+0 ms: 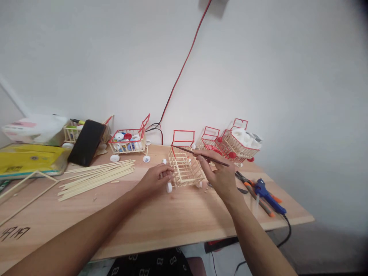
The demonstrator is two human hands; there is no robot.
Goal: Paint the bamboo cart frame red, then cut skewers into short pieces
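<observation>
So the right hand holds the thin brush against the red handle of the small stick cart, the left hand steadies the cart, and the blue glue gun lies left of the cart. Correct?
Not quite. In the head view the blue glue gun lies to the right of the stick cart, beside the pliers. The rest holds: the right hand holds the brush and the left hand steadies the cart.

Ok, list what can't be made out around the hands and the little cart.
Head view only:
- Brush bristle tip: too small to tell if it touches the stick cart.
- Right hand fingers: seen from behind, grip hidden.
- Left hand: its fingers cover the cart's near corner.
- Glue gun cord: runs off below the table edge.
</observation>
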